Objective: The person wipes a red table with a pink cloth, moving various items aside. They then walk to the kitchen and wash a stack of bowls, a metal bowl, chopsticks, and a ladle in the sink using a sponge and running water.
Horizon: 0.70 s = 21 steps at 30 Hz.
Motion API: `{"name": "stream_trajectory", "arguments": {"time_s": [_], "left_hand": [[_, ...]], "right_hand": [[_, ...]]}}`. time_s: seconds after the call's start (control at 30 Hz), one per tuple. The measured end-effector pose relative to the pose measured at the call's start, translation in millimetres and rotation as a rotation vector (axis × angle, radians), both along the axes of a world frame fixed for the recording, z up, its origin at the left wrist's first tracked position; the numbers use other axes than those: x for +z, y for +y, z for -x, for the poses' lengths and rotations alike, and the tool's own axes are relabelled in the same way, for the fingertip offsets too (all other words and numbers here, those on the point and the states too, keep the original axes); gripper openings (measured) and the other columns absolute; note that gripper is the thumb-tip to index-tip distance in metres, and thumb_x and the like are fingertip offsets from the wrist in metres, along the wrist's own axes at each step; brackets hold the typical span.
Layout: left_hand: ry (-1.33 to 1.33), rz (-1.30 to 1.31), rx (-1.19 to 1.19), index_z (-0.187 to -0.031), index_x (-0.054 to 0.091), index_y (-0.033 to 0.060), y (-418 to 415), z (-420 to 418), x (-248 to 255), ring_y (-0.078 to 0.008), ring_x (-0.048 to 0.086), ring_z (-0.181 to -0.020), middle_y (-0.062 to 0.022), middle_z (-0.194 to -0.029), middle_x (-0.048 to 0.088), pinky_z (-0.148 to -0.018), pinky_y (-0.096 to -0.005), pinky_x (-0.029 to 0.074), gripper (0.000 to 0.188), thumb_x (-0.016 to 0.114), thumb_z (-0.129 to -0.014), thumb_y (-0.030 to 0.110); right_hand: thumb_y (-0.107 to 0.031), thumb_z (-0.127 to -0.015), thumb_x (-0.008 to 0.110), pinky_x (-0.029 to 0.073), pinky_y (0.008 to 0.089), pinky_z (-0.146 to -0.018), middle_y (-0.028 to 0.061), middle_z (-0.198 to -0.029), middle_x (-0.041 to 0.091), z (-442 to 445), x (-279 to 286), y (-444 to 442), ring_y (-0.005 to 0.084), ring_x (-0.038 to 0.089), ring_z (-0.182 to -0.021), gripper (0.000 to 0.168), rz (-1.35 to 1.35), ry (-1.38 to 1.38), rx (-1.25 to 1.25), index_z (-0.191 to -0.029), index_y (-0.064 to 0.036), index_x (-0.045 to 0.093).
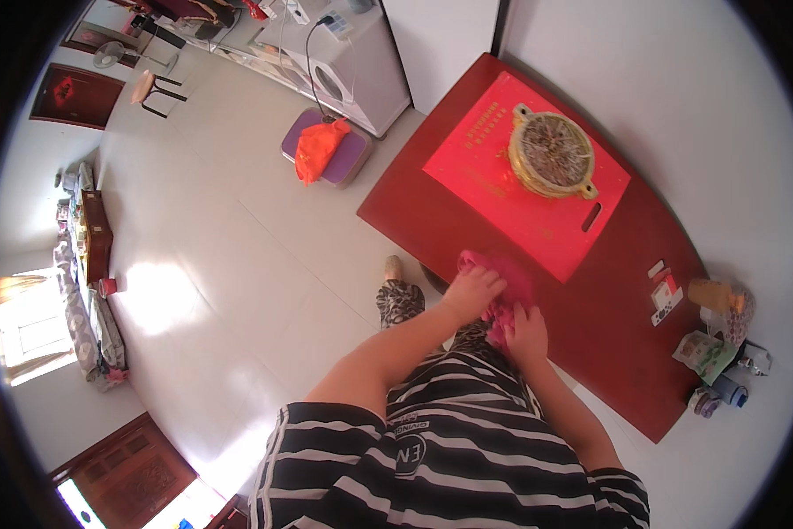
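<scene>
A crumpled pink cloth (pixel 517 281) is held between my two hands at the near edge of the dark red table (pixel 396 205). My left hand (pixel 477 291) grips its upper part, the fingers curled over it. My right hand (pixel 527 334) holds its lower part close to my striped shirt. Farther back on the table lies a flat bright red box or board (pixel 476 192) with gold writing and a slot near one corner. A round gold two-handled pot (pixel 554 152), filled with thin sticks or dry matter, stands on it.
Small white and red items (pixel 664 297) lie on the table's right part, beside bags (pixel 704 354) and a blue-grey bottle (pixel 729 390). On the floor an orange-red cloth (pixel 318 151) lies on a purple-topped box (pixel 353 155), near a white washing machine (pixel 367 79). A stool (pixel 144 86) stands farther off.
</scene>
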<state>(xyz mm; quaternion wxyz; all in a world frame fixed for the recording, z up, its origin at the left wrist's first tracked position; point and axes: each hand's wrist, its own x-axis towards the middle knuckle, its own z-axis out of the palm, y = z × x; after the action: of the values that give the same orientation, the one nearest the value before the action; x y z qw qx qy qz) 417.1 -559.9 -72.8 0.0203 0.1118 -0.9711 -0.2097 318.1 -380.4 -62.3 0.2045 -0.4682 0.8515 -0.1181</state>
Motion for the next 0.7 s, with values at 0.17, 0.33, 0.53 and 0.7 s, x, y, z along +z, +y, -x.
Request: {"name": "stream_trajectory", "arguments": {"time_s": [0.17, 0.33, 0.53, 0.7], "left_hand": [[0.063, 0.074, 0.175, -0.116, 0.058, 0.0146, -124.2, -46.0, -15.7, -0.0257, 0.054, -0.102, -0.0052, -0.111, 0.056, -0.087, -0.0355, 0.047, 0.038, 0.057, -0.078, 0.015], [0.062, 0.106, 0.316, -0.118, 0.058, 0.0145, -223.2, -72.6, -24.7, -0.0284, 0.054, -0.104, -0.0088, -0.115, 0.053, -0.09, -0.0364, 0.046, 0.039, 0.057, -0.079, 0.011], [-0.014, 0.04, 0.331, -0.114, 0.056, 0.0118, -264.0, -79.7, -21.7, -0.0308, 0.054, -0.104, -0.0104, -0.11, 0.054, -0.088, -0.0377, 0.047, 0.038, 0.061, -0.076, 0.011], [-0.13, -0.002, 0.229, -0.107, 0.056, 0.0101, -227.8, -74.8, -14.4, -0.0305, 0.055, -0.101, -0.0096, -0.109, 0.054, -0.083, -0.0401, 0.051, 0.033, 0.064, -0.075, 0.009]], "right_hand": [[-0.017, -0.078, 0.068, 0.048, 0.0456, -0.083, 0.0209, -0.108, 0.051, -40.0, -5.1, -142.1, 0.0399, 0.054, -0.096, 0.053, 0.1, 0.057, 0.007, -0.127, -0.006, 0.052], [-0.017, -0.081, 0.062, 0.049, 0.0429, -0.082, 0.019, -0.111, 0.051, -62.6, -7.6, -265.9, 0.0376, 0.054, -0.097, 0.047, 0.025, 0.102, -0.002, -0.127, -0.013, 0.054], [-0.014, -0.077, 0.065, 0.05, 0.0429, -0.081, 0.0154, -0.118, 0.051, -71.0, 0.9, -299.0, 0.035, 0.054, -0.098, 0.055, 0.028, 0.158, 0.011, -0.131, -0.018, 0.052], [-0.015, -0.077, 0.061, 0.052, 0.0417, -0.082, 0.0126, -0.123, 0.051, -69.4, 8.1, -253.4, 0.0346, 0.053, -0.103, 0.052, 0.043, 0.231, -0.043, -0.129, -0.023, 0.055]]}}
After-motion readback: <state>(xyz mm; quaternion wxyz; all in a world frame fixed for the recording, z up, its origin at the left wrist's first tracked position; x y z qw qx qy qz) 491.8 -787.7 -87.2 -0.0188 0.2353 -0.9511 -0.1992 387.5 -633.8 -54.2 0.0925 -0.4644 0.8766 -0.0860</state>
